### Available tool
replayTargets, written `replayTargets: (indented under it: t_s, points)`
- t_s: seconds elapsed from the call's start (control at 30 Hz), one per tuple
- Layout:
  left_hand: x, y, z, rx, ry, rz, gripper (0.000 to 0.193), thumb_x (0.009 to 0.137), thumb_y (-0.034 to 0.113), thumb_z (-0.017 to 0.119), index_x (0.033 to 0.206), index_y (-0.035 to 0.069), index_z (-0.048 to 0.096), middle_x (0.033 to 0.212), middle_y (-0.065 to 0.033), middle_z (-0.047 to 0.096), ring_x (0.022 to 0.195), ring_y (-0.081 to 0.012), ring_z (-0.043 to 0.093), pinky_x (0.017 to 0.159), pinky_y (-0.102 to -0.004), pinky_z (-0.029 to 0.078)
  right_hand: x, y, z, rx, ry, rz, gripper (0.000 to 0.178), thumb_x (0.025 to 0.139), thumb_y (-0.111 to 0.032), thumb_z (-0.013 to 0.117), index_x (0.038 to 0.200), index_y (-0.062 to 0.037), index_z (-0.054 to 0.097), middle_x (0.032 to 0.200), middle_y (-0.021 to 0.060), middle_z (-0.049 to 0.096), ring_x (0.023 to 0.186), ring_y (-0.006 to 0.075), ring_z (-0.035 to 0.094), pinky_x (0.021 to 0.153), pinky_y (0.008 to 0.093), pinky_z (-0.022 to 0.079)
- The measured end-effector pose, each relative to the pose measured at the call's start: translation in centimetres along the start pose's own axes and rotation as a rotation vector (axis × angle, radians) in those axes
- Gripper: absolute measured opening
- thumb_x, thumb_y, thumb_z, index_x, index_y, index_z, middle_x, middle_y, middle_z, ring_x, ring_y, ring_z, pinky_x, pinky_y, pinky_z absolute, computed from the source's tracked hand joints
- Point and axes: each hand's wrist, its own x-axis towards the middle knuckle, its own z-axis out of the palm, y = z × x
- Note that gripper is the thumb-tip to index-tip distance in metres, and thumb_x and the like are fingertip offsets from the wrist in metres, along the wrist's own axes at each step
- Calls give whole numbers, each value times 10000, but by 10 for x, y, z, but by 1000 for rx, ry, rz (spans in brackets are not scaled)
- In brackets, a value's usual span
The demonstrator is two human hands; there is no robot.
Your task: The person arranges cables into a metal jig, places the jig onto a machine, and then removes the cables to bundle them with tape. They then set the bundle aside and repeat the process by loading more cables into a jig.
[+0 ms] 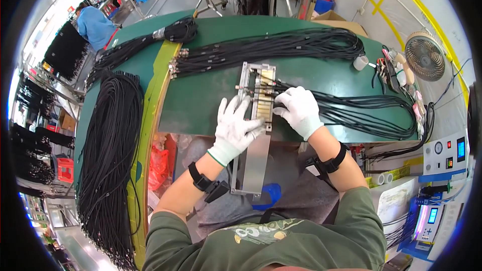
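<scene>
A metal fixture [259,95] with a row of brass-coloured slots lies at the near edge of the green table. Several black cables [346,101] run into its slots from the right, where they bend round in a loop. My left hand [235,126], in a white glove, rests over the fixture's left side with its fingers spread; the thumb reaches across the lower slots. At the right side my gloved right hand [299,110] has its fingers curled round a black cable close to the slots. Its fingertips partly hide the cable.
Bundles of black cable [271,47] lie along the back, with another bundle [111,145] beyond the yellow-green strip [153,105]. Pliers [381,76], a white cup [360,62] and a fan [425,56] stand at the right. A co-worker in blue [94,26] is far left.
</scene>
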Motion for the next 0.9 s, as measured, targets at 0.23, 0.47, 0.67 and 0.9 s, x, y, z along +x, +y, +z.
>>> replayTargets:
  t_s: [0.23,0.47,0.67,0.9]
  points:
    - [-7,0,4,-30,125,-43,269,841,410,693,999,205,767,1324,-177,590,1258,-410,495,1116,-557,304,2,9,4,-5,-120,21,108,816,-229,708,815,-131,662,861,29,647,899,261,588,779,399,456]
    - [-7,-24,15,-328,366,-205,210,909,272,666,1000,89,713,1201,-147,655,1198,-377,553,1050,-479,412,-4,-1,2,359,-174,-77,87,811,-188,708,816,-117,659,802,37,631,837,274,576,776,396,454]
    - [-2,-24,4,-291,395,-268,184,939,200,632,1012,43,693,1129,-140,686,1150,-342,595,1029,-450,440,-4,-3,-1,286,-116,-105,96,782,-179,732,808,-124,658,777,36,619,817,277,572,762,395,453]
    - [-11,-30,14,-251,330,-291,172,943,157,610,1003,21,696,1103,-133,703,1123,-322,620,1047,-447,433,-8,-5,8,166,-95,-146,111,779,-207,709,784,-142,620,759,35,581,820,262,573,733,388,438]
